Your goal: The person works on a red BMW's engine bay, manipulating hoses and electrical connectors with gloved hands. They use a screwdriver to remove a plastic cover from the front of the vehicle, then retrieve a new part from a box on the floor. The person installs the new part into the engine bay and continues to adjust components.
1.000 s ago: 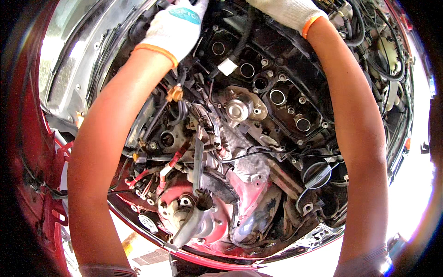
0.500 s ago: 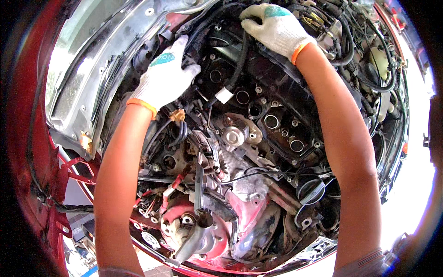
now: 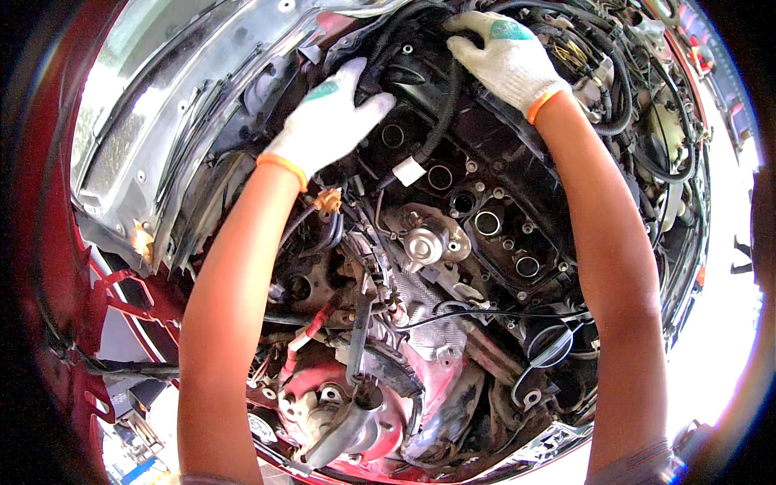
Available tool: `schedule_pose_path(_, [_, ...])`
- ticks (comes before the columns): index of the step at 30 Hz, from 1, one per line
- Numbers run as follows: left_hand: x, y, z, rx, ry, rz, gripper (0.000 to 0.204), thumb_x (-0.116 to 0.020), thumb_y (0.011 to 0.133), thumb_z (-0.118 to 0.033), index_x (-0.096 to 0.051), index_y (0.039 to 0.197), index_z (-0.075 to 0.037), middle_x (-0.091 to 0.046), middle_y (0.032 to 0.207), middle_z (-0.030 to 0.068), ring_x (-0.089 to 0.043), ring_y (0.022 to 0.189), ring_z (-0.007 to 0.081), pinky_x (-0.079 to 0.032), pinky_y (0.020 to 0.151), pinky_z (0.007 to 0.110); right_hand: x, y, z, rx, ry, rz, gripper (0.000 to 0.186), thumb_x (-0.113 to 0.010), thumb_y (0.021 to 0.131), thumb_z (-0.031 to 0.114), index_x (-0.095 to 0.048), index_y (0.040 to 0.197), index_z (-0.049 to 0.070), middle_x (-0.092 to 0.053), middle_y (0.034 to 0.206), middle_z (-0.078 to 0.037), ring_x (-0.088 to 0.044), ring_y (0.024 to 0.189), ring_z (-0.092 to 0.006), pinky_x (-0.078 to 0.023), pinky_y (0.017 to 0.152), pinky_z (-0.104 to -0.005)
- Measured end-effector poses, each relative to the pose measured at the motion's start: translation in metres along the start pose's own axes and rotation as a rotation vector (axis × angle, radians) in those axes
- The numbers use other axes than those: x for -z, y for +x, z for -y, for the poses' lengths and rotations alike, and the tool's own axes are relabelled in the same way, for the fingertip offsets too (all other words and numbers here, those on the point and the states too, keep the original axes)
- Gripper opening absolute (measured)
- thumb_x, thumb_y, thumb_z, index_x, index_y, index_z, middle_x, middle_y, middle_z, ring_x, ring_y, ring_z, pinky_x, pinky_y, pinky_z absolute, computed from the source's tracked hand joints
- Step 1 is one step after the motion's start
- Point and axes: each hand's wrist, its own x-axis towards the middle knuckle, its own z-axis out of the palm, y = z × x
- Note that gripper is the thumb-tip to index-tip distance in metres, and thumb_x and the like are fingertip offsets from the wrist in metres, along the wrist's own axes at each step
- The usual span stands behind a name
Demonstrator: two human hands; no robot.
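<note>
Both hands wear white knitted gloves with orange cuffs and a green patch, and both reach into a car's engine bay. My left hand (image 3: 327, 117), thumb spread from its fingers, is beside a black corrugated hose (image 3: 404, 28) at the far side of the engine. Over the far end of the black engine cover (image 3: 517, 141), my right hand (image 3: 509, 65) holds its thumb and bent fingers apart in a C shape. Just below that thumb runs a second corrugated hose (image 3: 440, 121) with white tape (image 3: 408, 171) at its near end. What lies behind the right fingertips is hidden.
A round metal part (image 3: 424, 245) sits mid-engine, above a silver heat shield (image 3: 424, 311). Nearer me are a grey pipe (image 3: 347, 428) and a round black cap (image 3: 550, 345). Hoses and wiring (image 3: 618, 97) crowd the right; a red body panel (image 3: 48, 267) borders the left.
The view has shifted slightly. My left hand has moved right, nearer the taped hose. My right hand's thumb and fingers have parted a little more.
</note>
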Motion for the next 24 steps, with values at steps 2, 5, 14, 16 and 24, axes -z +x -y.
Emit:
schedule_pose_path(2, [0.015,0.001,-0.002,0.05,-0.074,0.096,0.081,-0.063,0.097,-0.054,-0.043,0.154,0.0,-0.052,0.15,0.0268,-0.05,0.142,0.0365,-0.036,0.119,0.039,-0.005,0.0,-0.008,0.035,-0.014,-0.073,0.04,-0.06,0.09,0.036,-0.074,0.118,0.011,-0.072,0.111,-0.023,-0.068,0.106,-0.0401,-0.053,0.097,-0.0447])
schedule_pose_path(5, [0.017,0.004,0.003,0.013,-0.062,0.109,0.081,-0.063,0.098,-0.052,-0.042,0.155,0.001,-0.051,0.153,0.0249,-0.048,0.144,0.0332,-0.034,0.12,0.037,-0.002,0.001,-0.007,-0.014,0.001,-0.001,0.041,-0.059,0.091,0.037,-0.074,0.118,0.01,-0.071,0.108,-0.025,-0.069,0.102,-0.0411,-0.054,0.094,-0.0453])
schedule_pose_path(14, [0.005,-0.003,-0.008,0.112,-0.011,-0.091,0.063,-0.06,0.101,-0.041,-0.047,0.15,-0.002,-0.056,0.147,0.0245,-0.053,0.136,0.0392,-0.039,0.115,0.041,0.013,0.001,0.011,-0.03,0.065,-0.002,0.034,-0.063,0.091,0.026,-0.073,0.11,0.0,-0.072,0.105,-0.025,-0.068,0.104,-0.0401,-0.053,0.094,-0.0437])
schedule_pose_path(16, [0.0,-0.006,-0.016,0.121,-0.028,-0.173,0.06,-0.057,0.102,-0.039,-0.047,0.149,-0.003,-0.055,0.145,0.0271,-0.052,0.136,0.0424,-0.04,0.114,0.046,0.013,0.001,0.008,-0.031,0.047,-0.006,0.035,-0.063,0.091,0.026,-0.073,0.111,0.0,-0.072,0.106,-0.025,-0.068,0.105,-0.0402,-0.053,0.094,-0.0438])
schedule_pose_path(24, [-0.028,-0.005,-0.013,0.013,0.014,-0.465,0.048,-0.059,0.102,-0.03,-0.052,0.141,-0.003,-0.059,0.134,0.0271,-0.057,0.125,0.0457,-0.046,0.107,0.05,-0.004,0.003,-0.007,0.123,-0.187,-0.034,0.041,-0.057,0.093,0.025,-0.069,0.12,-0.004,-0.071,0.104,-0.025,-0.066,0.103,-0.041,-0.052,0.094,-0.0471])
